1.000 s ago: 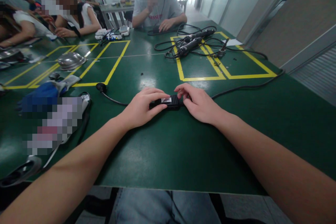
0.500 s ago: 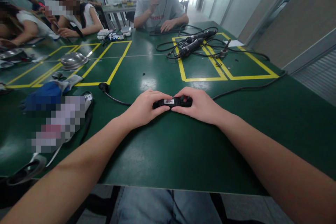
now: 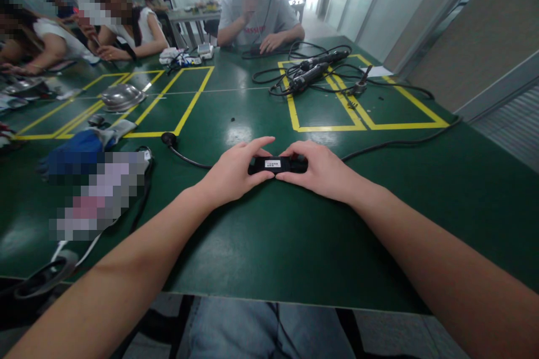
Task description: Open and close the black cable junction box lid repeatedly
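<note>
A small black block with a white label lies flat on the green table, with a black cable running off to the right. My left hand grips its left end with thumb below and fingers over the top; the index finger is stretched out. My right hand pinches its right end, fingers curled over it. Both forearms rest low over the table.
A second black cord with a round plug lies left of my left hand. Blue and grey items sit at the left. Black power tools with tangled cables lie in a yellow-taped box. A metal bowl stands far left. Several people sit around the table.
My right hand has slid left along the block and closed over its right end. The block now lies flatter with its label facing up. My left index finger has lifted.
</note>
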Tool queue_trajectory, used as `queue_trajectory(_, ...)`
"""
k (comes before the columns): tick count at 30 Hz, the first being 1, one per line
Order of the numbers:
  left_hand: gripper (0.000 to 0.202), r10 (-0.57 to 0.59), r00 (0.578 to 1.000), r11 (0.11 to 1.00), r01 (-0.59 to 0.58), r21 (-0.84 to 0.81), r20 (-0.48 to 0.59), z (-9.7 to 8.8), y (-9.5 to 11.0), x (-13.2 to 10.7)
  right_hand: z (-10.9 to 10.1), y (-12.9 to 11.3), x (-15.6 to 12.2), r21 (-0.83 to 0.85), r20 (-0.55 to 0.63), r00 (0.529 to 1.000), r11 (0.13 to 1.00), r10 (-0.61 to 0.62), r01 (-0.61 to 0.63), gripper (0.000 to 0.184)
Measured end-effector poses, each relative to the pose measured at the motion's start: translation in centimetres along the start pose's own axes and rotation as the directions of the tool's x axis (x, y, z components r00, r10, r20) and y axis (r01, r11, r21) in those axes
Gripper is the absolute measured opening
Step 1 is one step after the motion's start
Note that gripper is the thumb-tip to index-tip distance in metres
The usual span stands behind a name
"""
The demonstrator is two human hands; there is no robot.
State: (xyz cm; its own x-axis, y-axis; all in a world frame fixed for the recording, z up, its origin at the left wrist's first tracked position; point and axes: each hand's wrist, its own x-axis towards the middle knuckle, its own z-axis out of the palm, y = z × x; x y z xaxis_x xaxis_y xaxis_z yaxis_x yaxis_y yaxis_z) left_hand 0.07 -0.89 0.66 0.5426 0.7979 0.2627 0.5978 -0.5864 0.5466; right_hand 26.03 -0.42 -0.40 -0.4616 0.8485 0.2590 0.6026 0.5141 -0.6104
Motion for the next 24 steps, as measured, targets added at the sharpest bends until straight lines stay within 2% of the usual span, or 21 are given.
queue_trajectory(8,0.055,0.004,1.0,0.999,-0.005,0.042,0.029,-0.1,0.1,-0.1,0.9,-0.2,-0.3,-0.063,-0.025,1.0,0.998,0.008,-0.009,0.035)
queue_trajectory(11,0.047,-0.012,1.0,0.997,0.012,-0.083,-0.003,0.2,-0.1,-0.1,0.8,-0.2,-0.5,-0.007,-0.034,0.999,1.0,0.016,-0.016,0.049)
queue_trajectory(14,0.029,-0.091,0.991,0.978,0.07,-0.196,-0.1,0.2,-0.5,0.1,0.6,-0.2,-0.6,0.081,-0.044,0.998,0.996,0.046,-0.042,0.043)
queue_trajectory(16,0.02,-0.148,0.974,0.982,0.125,-0.138,-0.173,0.0,-1.0,0.3,0.5,-0.1,-0.6,0.124,-0.052,0.997,0.991,0.049,-0.042,0.036)
queue_trajectory(18,0.016,-0.179,0.96,0.983,0.182,-0.007,-0.214,-0.3,-1.6,0.4,0.4,-0.1,-0.5,0.144,-0.054,0.998,0.989,0.044,-0.035,0.033)
queue_trajectory(21,0.012,-0.201,0.956,0.964,0.231,0.132,-0.212,-0.7,-2.4,0.5,0.1,0.0,-0.4,0.121,-0.025,0.999,0.992,0.034,-0.031,0.024)
queue_trajectory(24,0.008,-0.216,0.961,0.953,0.246,0.175,-0.171,-0.8,-2.7,0.6,-0.2,-0.1,-0.3,0.079,-0.001,1.0,0.997,0.018,-0.018,0.013)
